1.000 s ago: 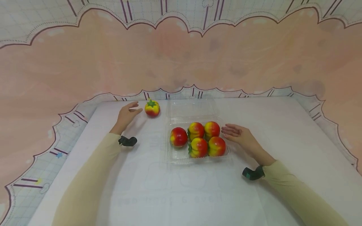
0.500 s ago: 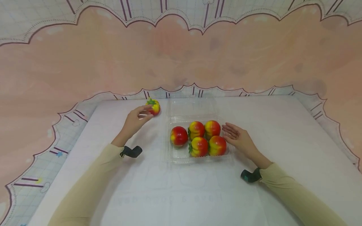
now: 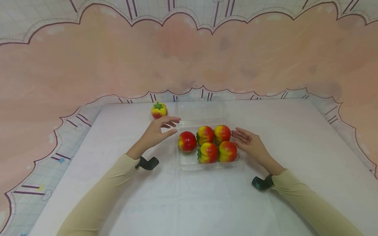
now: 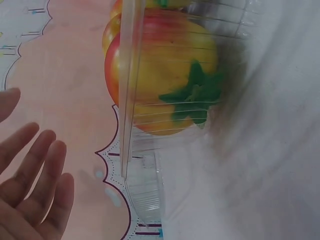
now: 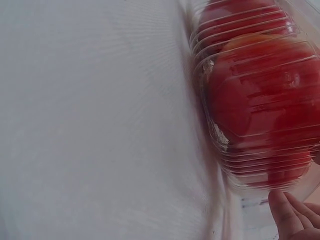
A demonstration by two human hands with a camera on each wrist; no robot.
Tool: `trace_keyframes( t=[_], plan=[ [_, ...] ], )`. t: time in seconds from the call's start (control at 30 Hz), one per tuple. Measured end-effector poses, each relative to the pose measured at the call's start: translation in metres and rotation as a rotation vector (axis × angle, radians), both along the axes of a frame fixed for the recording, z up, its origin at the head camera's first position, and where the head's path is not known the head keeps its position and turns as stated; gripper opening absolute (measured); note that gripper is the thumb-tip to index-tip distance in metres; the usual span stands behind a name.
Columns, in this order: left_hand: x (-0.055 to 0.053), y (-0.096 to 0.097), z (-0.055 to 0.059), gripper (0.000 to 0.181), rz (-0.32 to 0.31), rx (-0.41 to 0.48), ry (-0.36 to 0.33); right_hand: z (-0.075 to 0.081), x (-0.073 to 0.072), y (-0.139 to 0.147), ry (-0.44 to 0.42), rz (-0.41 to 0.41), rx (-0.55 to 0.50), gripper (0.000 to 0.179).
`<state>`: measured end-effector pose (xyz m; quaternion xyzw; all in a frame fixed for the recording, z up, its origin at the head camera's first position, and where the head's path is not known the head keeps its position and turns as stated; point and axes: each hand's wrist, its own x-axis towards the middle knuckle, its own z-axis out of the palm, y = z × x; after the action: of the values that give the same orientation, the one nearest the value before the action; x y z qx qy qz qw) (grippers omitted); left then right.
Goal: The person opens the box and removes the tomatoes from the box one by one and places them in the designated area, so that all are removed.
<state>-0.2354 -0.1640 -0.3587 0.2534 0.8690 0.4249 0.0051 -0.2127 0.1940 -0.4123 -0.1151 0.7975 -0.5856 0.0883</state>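
Observation:
A clear plastic clamshell box [image 3: 186, 160] lies with its lid [image 3: 202, 111] folded back, in the middle of the head view. Inside sit several glossy red-and-yellow fruits; one fruit [image 3: 187, 142] lies apart at the left, the others bunch at the right. Another such fruit [image 3: 159, 110] with a green leafy top stands on the table behind my left hand [image 3: 156, 131]. That hand hovers at the box's left side, thumb and fingers spread, holding nothing. By the right wall, my right hand [image 3: 249, 142] holds its fingers loosely bent; whether they touch the plastic, I cannot tell.
A white sheet [image 3: 147, 203] covers the table. Behind it hangs a peach-coloured patterned cloth [image 3: 189, 59], which also shows along the left and right edges. Each wrist carries a black camera mount, the left one [image 3: 149, 163] close to the tabletop.
My left hand has moved right and nearer, from the left of the lone fruit, past it, to the box's left side. My right hand has barely moved. The fruits stay in place.

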Motion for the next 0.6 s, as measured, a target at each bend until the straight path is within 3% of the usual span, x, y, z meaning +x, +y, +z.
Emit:
trace_keyframes(
  t=[0.2,0.6],
  plan=[
    [-0.0019,0.0035,0.0021,0.045,-0.089,-0.033,-0.015,-0.0007,-0.0013,0.0010,0.010,-0.005,0.020,0.058],
    [-0.0084,0.0062,0.0052,0.047,-0.196,-0.178,-0.057,0.0007,-0.0007,-0.0007,-0.009,-0.019,0.036,0.059]
  ],
)
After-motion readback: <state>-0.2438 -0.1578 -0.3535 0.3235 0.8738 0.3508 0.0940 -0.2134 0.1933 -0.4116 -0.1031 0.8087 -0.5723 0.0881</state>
